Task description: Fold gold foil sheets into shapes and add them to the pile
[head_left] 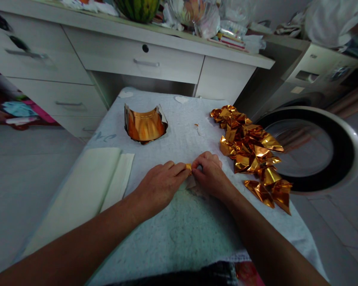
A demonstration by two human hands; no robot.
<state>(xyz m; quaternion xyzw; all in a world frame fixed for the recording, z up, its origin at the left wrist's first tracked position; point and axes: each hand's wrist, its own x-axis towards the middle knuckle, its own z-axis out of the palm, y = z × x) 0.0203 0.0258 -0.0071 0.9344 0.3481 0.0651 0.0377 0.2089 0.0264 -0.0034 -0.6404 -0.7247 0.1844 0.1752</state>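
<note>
Near the middle of the cloth-covered table, my left hand [164,180] is closed on a small piece of gold foil [188,169]. My right hand [210,172] is pinched against the right end of that same piece, its fingertips close to the left ones. Only a little of the foil shows between the fingers. A curved stack of gold foil sheets [146,125] stands beyond my left hand. To the right of my right hand lies a pile of folded shiny gold foil pieces [250,147]. Pale paper sheets [86,186] lie at the left, partly under my left forearm.
The table's cloth [179,234] extends toward my lap. A small scrap [197,126] lies beyond my hands. White drawers [122,55] stand behind the table, with a watermelon [137,8] and plastic bags on top. A front-loading washing machine [313,85] is at the right.
</note>
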